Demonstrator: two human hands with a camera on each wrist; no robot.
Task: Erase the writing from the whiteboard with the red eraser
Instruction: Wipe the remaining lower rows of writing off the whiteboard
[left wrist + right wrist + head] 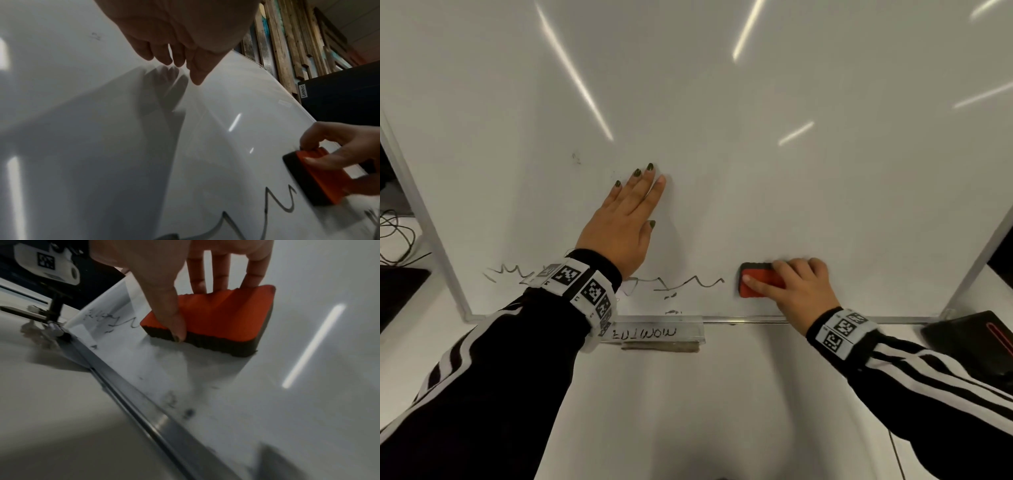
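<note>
The whiteboard (pixel 722 102) lies in front of me with a black zigzag of writing (pixel 688 283) along its near edge. My right hand (pixel 796 284) grips the red eraser (pixel 756 282) with the black felt pad, thumb on the near side and fingers on the far side, and holds it flat on the board just right of the writing's end. The eraser (pixel 216 318) and the writing (pixel 115 319) also show in the right wrist view. My left hand (pixel 626 219) lies flat on the board with straight fingers, above the middle of the writing (pixel 287 199); its wrist hides part of the line.
A labelled clear marker tray (pixel 654 334) hangs off the board's near edge. A black laptop (pixel 969 337) sits at the board's right corner, cables (pixel 393 236) lie at the left. Faint ink smudges (pixel 172 400) mark the board near its metal frame (pixel 144 402).
</note>
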